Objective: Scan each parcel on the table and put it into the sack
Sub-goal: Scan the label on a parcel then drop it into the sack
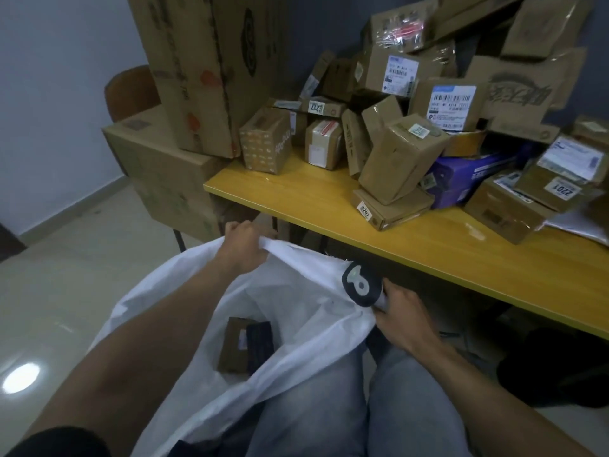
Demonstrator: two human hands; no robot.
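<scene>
At the left, big cartons (171, 159) stand stacked beside the yellow worktop (290, 192). The left grip (245, 247) holds the far rim of the white sack (306, 311), its fingers curled on the cloth. One brown parcel (237, 344) lies inside the sack. The right grip (400, 311) pinches the rim by a black mark. Many parcels (403, 159) are piled on the worktop.
</scene>
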